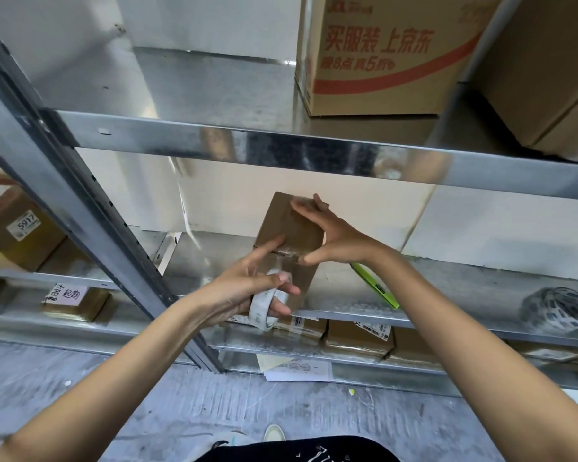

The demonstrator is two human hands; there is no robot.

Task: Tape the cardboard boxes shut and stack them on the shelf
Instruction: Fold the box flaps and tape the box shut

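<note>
Standing at a metal shelf rack point(347, 146), a person works with both hands at its middle level. Nearest, the left hand point(247, 288) has its fingers curled through a roll of clear tape point(264, 310), held just in front of the rack's middle level, index finger reaching up to touch the small cardboard box point(292, 235). That box stands on the middle level at its front edge, flaps down, a strip of clear tape across its near top edge. The right hand point(334, 238) clamps the box top, thumb at the near edge and fingers spread over the far side. A green utility knife point(376, 285) lies on the same level, right of the box. Below this level, 1 row of taped parcels point(357, 336) with barcode labels sits. Above it, on the rack's upper level, stands a large printed carton point(381, 55), closed, contents unseen.
</note>
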